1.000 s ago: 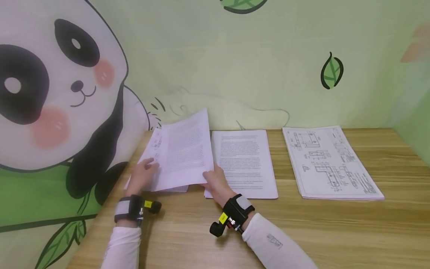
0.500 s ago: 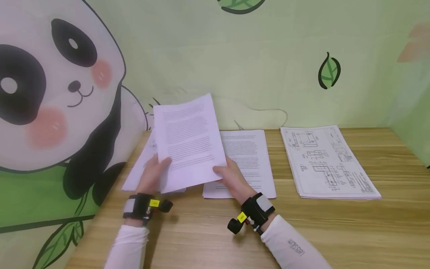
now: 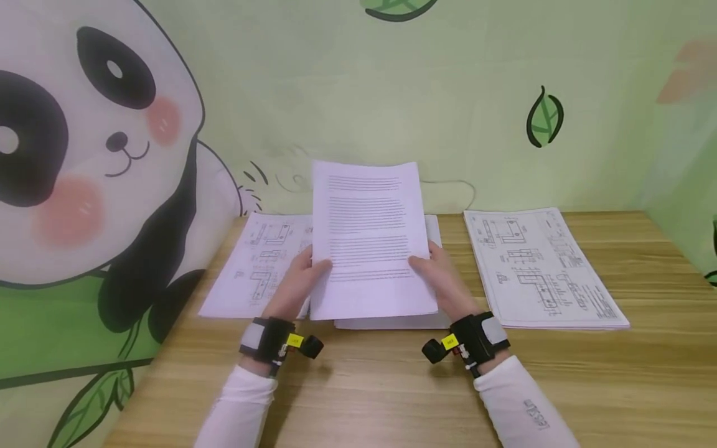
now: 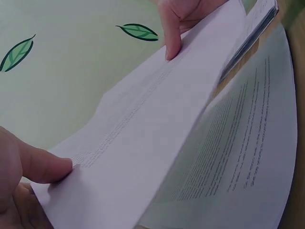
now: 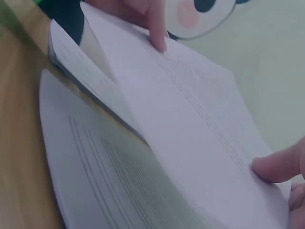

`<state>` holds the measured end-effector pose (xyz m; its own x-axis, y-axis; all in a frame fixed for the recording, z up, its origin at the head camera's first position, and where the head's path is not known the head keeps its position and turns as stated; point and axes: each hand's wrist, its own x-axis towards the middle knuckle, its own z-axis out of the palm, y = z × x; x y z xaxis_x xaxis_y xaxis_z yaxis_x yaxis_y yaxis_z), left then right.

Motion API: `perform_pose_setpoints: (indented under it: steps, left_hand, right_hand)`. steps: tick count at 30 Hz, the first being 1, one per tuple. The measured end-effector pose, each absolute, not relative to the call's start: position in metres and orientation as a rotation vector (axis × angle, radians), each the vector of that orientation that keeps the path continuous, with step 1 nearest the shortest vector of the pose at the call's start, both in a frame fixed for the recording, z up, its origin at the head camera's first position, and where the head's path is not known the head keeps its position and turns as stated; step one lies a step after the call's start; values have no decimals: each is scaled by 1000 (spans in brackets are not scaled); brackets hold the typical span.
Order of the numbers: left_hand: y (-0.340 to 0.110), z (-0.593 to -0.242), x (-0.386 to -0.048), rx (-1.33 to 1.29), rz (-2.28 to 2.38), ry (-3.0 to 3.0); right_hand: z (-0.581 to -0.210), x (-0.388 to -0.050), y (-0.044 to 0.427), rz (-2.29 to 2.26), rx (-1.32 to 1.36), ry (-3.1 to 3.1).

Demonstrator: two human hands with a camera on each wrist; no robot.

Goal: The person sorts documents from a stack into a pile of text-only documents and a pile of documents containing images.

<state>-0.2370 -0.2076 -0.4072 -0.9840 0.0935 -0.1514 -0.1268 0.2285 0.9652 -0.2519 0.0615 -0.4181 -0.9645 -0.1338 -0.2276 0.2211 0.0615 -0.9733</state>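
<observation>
Both hands hold a printed sheet of paper [image 3: 370, 230] by its two side edges, tilted up above the middle stack of paper [image 3: 392, 323]. My left hand [image 3: 295, 280] pinches the left edge, thumb on the printed face and fingers behind. On the opposite edge my right hand [image 3: 442, 280] pinches in the same way. The wrist views show a gap between the sheet [image 4: 157, 129] and the text-printed stack [image 5: 95, 167] below it. Whether more than one sheet is held, I cannot tell.
A stack of technical drawings [image 3: 241, 274] lies on the left of the wooden table [image 3: 370, 386], partly behind my left hand. Another drawing stack [image 3: 543, 274] lies to the right. Behind the table stands a green wall [image 3: 336, 81] with a panda picture.
The sheet has moved right, from over the left stack to over the middle one, and straightened. My left hand now pinches its left edge; both hands moved right with it.
</observation>
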Motion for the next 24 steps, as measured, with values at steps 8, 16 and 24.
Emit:
perform_pose_setpoints:
  steps: [8, 16, 24]
  left_hand:
    - [-181, -421, -252, -35, 1696, 2391]
    - [-173, -438, -258, -142, 1430, 2548]
    - [-170, -452, -260, -184, 1397, 2642]
  right_hand:
    - [-423, -260, 102, -1723, 98, 2251]
    - [-431, -265, 118, -1498, 92, 2429]
    - [-440, -264, 115, -1406, 68, 2564]
